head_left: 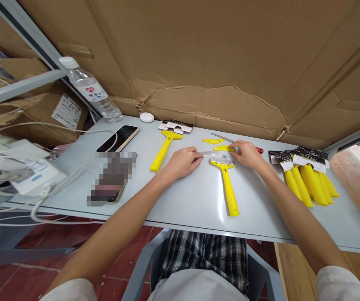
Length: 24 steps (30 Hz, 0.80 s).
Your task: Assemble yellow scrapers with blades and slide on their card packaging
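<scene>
The left hand (pixel 180 164) lies at the end of a thin steel blade (pixel 208 153), fingers together; any grip cannot be confirmed. The right hand (pixel 245 154) has its fingers narrowed on the head of a yellow plastic scraper (pixel 227 188), above a white barcode card (pixel 224 158). A second yellow plastic scraper (pixel 164 150) lies out to the left. Done so far: two scrapers set out. Remaining: a bundle of carded yellow scrapers (pixel 308 184) at far right.

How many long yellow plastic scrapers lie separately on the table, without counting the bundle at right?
2: one yellow plastic scraper left of the left hand, another yellow plastic scraper below the right hand.
</scene>
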Tool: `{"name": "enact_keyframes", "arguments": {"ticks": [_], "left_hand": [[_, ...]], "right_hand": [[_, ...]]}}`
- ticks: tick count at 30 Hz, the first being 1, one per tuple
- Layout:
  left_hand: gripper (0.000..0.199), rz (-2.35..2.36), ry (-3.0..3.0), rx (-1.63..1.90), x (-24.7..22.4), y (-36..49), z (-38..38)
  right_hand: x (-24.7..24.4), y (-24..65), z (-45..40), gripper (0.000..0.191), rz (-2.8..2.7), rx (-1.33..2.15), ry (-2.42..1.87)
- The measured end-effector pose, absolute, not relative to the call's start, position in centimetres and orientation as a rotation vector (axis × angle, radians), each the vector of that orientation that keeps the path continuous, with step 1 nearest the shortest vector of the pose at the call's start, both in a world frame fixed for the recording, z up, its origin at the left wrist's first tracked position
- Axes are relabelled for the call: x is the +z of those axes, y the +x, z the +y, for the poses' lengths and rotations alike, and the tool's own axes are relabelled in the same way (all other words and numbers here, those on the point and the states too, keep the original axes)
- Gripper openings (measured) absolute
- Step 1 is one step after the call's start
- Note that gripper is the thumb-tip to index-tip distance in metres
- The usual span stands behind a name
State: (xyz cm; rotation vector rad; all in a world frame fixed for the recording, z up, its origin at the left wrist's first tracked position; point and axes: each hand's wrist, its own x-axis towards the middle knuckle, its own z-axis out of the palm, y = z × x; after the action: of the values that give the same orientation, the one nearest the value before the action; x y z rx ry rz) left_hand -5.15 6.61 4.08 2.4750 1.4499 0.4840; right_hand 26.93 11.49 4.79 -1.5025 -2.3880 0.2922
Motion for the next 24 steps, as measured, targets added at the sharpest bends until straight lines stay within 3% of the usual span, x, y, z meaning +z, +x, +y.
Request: {"name": "enact_keyframes", "arguments": {"ticks": [12, 24], "left_hand": [[0.033, 1.445, 2.457, 0.564, 4.2, -5.1, 6.6], [0.042, 1.204, 2.448, 1.093, 3.7, -4.9, 6.5]], "right_hand": [[4.6, 26.6, 11.3, 0.034, -2.431, 0.104, -1.494], [6.3, 24.9, 8.1, 0.038, -2.303, 0.29, -1.144]]}}
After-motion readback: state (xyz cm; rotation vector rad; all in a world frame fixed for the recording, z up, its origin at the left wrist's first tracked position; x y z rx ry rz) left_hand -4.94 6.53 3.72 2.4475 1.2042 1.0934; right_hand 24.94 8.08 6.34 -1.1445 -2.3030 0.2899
